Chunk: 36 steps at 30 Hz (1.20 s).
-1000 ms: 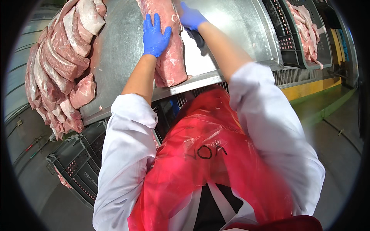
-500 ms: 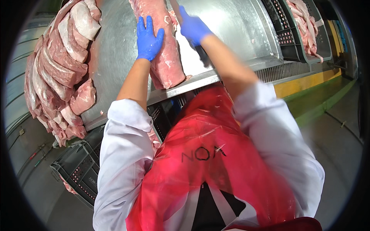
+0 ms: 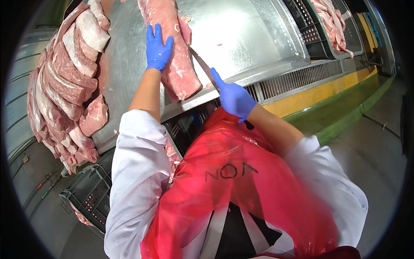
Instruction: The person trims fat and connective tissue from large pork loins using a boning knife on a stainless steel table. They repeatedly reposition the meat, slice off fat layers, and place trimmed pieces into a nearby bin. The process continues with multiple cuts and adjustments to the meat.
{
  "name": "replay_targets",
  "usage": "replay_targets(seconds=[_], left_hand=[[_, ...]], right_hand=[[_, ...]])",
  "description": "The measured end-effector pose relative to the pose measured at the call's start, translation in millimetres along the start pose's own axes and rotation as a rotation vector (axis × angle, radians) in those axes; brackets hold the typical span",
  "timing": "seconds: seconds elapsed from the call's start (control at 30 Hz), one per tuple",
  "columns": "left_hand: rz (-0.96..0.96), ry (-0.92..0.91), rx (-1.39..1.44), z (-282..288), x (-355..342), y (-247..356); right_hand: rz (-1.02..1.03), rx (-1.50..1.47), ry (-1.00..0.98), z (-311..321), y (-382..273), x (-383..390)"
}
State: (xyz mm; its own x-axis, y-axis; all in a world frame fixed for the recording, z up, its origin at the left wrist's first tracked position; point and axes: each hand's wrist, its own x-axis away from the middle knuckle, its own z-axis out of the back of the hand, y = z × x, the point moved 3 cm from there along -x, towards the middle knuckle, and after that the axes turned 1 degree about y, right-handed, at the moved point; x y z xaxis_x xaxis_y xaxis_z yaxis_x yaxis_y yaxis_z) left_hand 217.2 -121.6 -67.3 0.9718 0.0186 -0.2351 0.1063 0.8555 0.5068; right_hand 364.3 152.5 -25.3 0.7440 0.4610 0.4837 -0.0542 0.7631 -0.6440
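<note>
A long pink piece of meat (image 3: 181, 75) lies lengthwise on the steel table (image 3: 120, 73). My left hand (image 3: 158, 49), in a blue glove, rests on its left side with fingers spread. My right hand (image 3: 235, 97), also gloved in blue, grips a knife (image 3: 200, 60) by its dark handle, forefinger along the blade; the tip is at the meat's right side, beside a thin flap. A large heap of overlapping meat cuts (image 3: 60, 95) sits at the table's left end.
A dark perforated crate with meat trimmings (image 3: 327, 23) stands at the upper right. More crates (image 3: 84, 194) are below the table at the lower left. A metal grate (image 3: 293, 82) and a yellow band (image 3: 310, 97) run along the right, above green and grey flooring.
My right hand and the knife have come down toward me and the table's near edge. My left hand has shifted slightly left and lower in the picture, still on the meat.
</note>
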Motion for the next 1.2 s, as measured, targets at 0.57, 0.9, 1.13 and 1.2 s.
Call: replay_targets(seconds=[0.57,0.9,1.13,1.2], left_hand=[[0.016,0.023,-0.034,1,-13,-50],[-0.015,-0.075,-0.049,18,-8,-64],[-0.014,-0.101,-0.027,25,45,-31],[0.019,-0.105,0.005,23,54,-16]], right_hand=[[-0.144,-0.333,-0.194,13,-59,-33],[0.026,-0.139,0.094,30,7,-22],[0.063,-0.419,0.257,42,-55,-205],[0.033,-0.391,0.194,22,-58,-193]])
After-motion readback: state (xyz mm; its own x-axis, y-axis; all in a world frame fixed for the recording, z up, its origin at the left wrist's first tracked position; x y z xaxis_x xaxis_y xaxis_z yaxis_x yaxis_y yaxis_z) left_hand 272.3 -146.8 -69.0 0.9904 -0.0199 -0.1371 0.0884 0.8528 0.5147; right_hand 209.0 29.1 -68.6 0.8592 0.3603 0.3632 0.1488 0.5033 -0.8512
